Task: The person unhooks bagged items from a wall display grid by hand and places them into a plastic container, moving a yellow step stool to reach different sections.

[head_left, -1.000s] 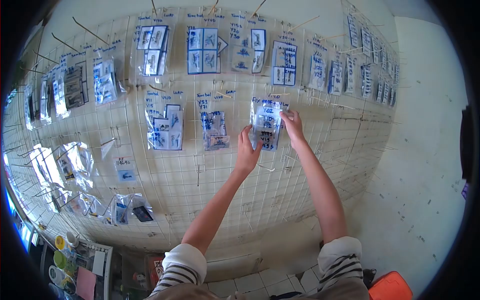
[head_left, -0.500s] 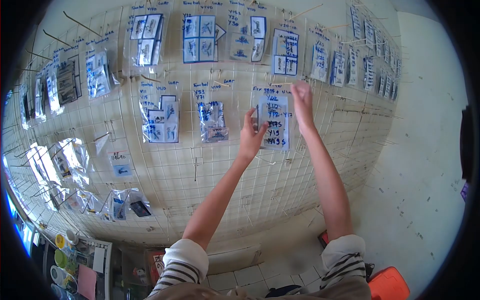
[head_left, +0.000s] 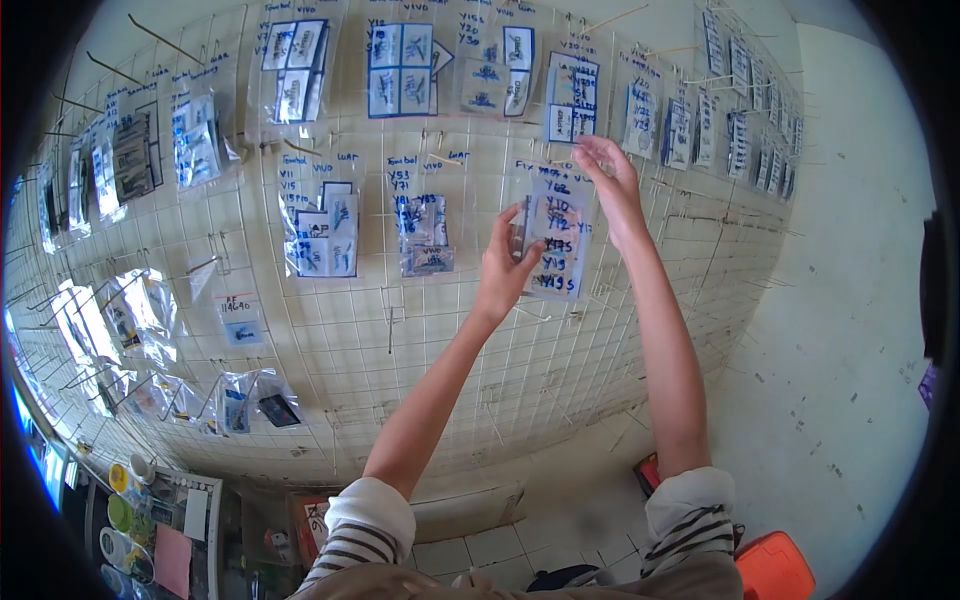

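Note:
A clear plastic bag [head_left: 556, 240] with blue handwriting in several lines hangs on the wire grid, with paler packets inside. My left hand [head_left: 508, 265] grips its left edge, thumb across the front and fingers at the side. Beside the bag's upper right corner is my right hand [head_left: 612, 185], its fingers bent and parted, with nothing visible in them. Whether those fingertips touch the bag's top edge or a hook is hard to make out. Just above them hangs another labelled bag [head_left: 571, 95].
The wire grid [head_left: 420, 360] covers the wall, with long hooks sticking out. Labelled bags [head_left: 320, 230] hang left of my hands, and more bags [head_left: 735, 90] at upper right. Lower left stands a shelf with jars [head_left: 120, 515]; an orange-red object [head_left: 775, 567] lies lower right.
My right hand has moved up a little and its fingers now bend toward the left. My left hand stays at the bag's left edge.

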A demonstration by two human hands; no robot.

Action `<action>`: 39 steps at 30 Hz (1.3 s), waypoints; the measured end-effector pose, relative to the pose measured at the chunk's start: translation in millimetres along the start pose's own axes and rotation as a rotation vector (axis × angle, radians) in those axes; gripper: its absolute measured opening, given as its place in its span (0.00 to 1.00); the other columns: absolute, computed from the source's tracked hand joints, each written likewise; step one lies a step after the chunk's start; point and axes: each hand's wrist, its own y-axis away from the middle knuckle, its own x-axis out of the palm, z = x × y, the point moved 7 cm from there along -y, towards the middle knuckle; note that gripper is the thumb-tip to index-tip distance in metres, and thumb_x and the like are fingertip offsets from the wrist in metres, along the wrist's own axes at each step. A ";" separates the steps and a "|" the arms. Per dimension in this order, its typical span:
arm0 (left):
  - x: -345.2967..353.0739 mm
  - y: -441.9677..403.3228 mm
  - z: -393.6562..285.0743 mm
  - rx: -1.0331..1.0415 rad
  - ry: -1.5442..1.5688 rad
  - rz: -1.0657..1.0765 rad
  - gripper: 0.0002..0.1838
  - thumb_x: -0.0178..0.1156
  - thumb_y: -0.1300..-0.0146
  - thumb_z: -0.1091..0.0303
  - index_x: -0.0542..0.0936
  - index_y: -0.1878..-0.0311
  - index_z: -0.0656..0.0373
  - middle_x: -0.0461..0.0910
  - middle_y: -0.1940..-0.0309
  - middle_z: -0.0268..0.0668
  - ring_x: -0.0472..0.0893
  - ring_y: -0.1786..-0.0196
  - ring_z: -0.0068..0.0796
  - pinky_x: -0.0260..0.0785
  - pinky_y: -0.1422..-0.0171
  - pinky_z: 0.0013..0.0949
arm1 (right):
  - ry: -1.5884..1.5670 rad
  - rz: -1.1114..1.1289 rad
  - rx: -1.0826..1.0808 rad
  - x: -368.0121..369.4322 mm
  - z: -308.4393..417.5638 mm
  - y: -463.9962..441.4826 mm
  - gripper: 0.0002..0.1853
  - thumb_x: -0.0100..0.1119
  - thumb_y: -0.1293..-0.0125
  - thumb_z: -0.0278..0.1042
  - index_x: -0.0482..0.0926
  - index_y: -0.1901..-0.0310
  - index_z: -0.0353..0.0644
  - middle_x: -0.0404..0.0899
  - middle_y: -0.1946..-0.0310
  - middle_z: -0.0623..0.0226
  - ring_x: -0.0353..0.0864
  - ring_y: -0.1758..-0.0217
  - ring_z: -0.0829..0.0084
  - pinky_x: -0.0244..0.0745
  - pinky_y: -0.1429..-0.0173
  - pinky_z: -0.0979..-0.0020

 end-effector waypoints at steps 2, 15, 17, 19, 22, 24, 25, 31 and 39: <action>5.8 6.9 -18.2 -0.023 -0.009 0.053 0.27 0.54 0.45 0.77 0.55 0.43 0.60 0.68 0.56 0.41 0.70 0.54 0.25 0.64 0.52 0.26 | -0.026 0.007 0.039 -6.6 -4.1 -2.1 0.19 0.58 0.47 0.44 0.73 0.59 0.39 0.74 0.62 0.65 0.70 0.55 0.75 0.61 0.49 0.74; 21.6 12.6 -66.7 0.019 0.135 0.155 0.28 0.55 0.45 0.74 0.55 0.42 0.59 0.69 0.57 0.40 0.70 0.55 0.24 0.62 0.50 0.27 | 0.136 0.380 0.367 -3.3 -14.7 -7.9 0.23 0.54 0.44 0.48 0.72 0.53 0.38 0.73 0.57 0.66 0.68 0.49 0.76 0.59 0.45 0.75; 22.9 11.6 -68.4 0.020 0.133 0.165 0.28 0.55 0.45 0.74 0.55 0.42 0.59 0.69 0.57 0.40 0.70 0.56 0.23 0.63 0.50 0.27 | 0.110 0.415 0.365 -1.0 -14.6 -7.5 0.23 0.54 0.44 0.48 0.72 0.53 0.39 0.74 0.58 0.68 0.69 0.51 0.76 0.61 0.47 0.75; 24.3 11.9 -69.0 0.021 0.139 0.162 0.28 0.54 0.45 0.75 0.55 0.42 0.60 0.70 0.58 0.40 0.71 0.56 0.23 0.63 0.51 0.27 | 0.127 0.414 0.387 -0.2 -8.6 -6.1 0.23 0.54 0.44 0.47 0.72 0.52 0.39 0.74 0.58 0.68 0.69 0.53 0.77 0.62 0.48 0.76; 22.7 12.8 -60.5 -0.011 0.198 0.126 0.28 0.54 0.45 0.75 0.54 0.42 0.60 0.70 0.58 0.40 0.70 0.55 0.23 0.64 0.52 0.27 | 0.076 0.425 0.411 -0.5 -16.0 -9.5 0.23 0.53 0.43 0.47 0.72 0.52 0.39 0.74 0.59 0.67 0.71 0.55 0.77 0.64 0.51 0.76; 22.2 13.9 -45.8 -0.057 0.186 0.127 0.28 0.54 0.45 0.75 0.53 0.42 0.60 0.69 0.58 0.40 0.70 0.55 0.24 0.63 0.52 0.27 | 0.009 0.440 0.414 0.3 -18.5 -11.3 0.22 0.53 0.43 0.46 0.71 0.51 0.39 0.74 0.59 0.66 0.71 0.57 0.78 0.66 0.52 0.77; 21.8 14.1 -36.3 -0.100 0.171 0.129 0.28 0.54 0.44 0.76 0.53 0.42 0.60 0.69 0.57 0.40 0.70 0.55 0.24 0.63 0.51 0.27 | -0.027 0.450 0.435 1.6 -18.0 -10.9 0.22 0.53 0.43 0.46 0.71 0.51 0.39 0.74 0.60 0.66 0.71 0.57 0.78 0.67 0.54 0.77; 22.9 9.5 -23.0 -0.059 0.311 0.141 0.30 0.55 0.46 0.75 0.52 0.42 0.59 0.68 0.56 0.41 0.68 0.52 0.24 0.61 0.48 0.28 | -0.090 0.462 0.486 1.1 -18.0 -11.7 0.22 0.53 0.43 0.45 0.71 0.52 0.39 0.74 0.61 0.67 0.71 0.58 0.79 0.69 0.56 0.77; 13.5 -37.0 -24.9 -0.304 0.315 -0.018 0.27 0.53 0.44 0.53 0.62 0.46 0.60 0.70 0.54 0.35 0.69 0.51 0.26 0.59 0.47 0.33 | -0.060 0.426 0.464 -1.1 -29.3 -10.6 0.25 0.53 0.43 0.49 0.69 0.51 0.38 0.71 0.57 0.66 0.69 0.55 0.77 0.65 0.52 0.75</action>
